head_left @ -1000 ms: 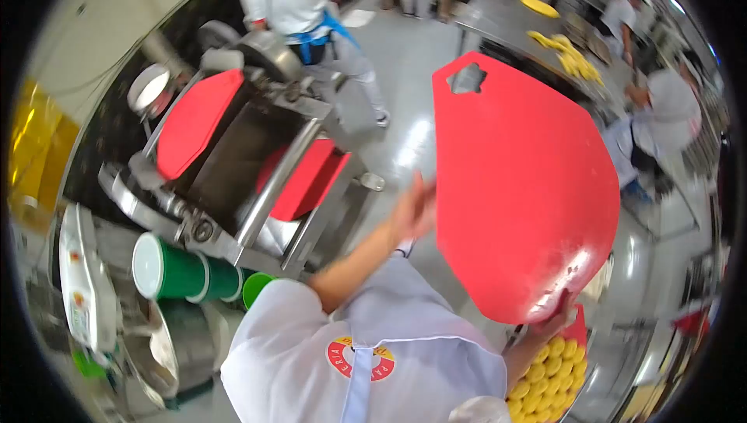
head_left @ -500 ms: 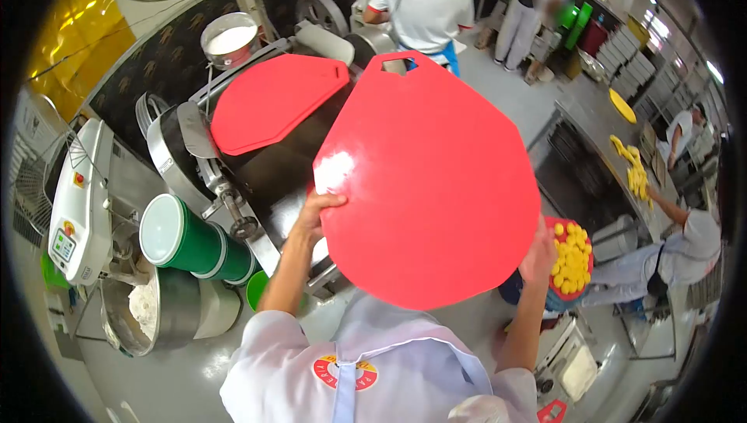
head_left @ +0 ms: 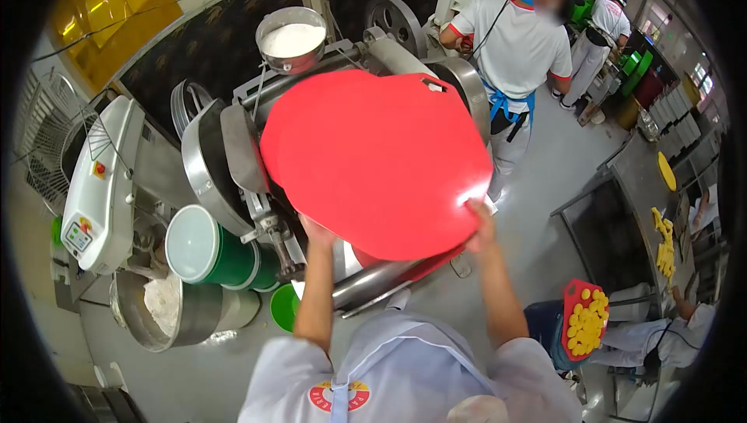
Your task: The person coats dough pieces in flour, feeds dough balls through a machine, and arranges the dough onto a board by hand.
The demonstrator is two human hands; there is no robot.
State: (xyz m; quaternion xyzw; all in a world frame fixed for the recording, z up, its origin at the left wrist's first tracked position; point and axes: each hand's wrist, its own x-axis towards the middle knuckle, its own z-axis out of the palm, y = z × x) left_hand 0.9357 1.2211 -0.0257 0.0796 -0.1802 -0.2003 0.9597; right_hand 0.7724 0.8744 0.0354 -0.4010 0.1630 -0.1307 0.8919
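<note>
Both my hands hold a large red plastic board (head_left: 381,158) with cut corners and a handle slot at its far right. My left hand (head_left: 317,233) grips its near left edge, the fingers hidden underneath. My right hand (head_left: 482,224) holds the near right edge, thumb on top. The board lies over a metal roller machine (head_left: 204,162), covering most of its bed. More red shows beneath the near edge and at the far left, where the outlines of the boards merge. A metal roller (head_left: 372,283) sticks out at the near side.
A metal bowl (head_left: 289,65) of white powder sits behind the machine. At left stand a green bucket (head_left: 224,248) with a white lid and a mixer bowl (head_left: 204,315) holding dough. A red tray (head_left: 570,298) carries yellow pieces at right. One co-worker (head_left: 513,42) stands beyond.
The red board has moved away from me and down over the machine, now overlapping the red board there. My view has turned to the right.
</note>
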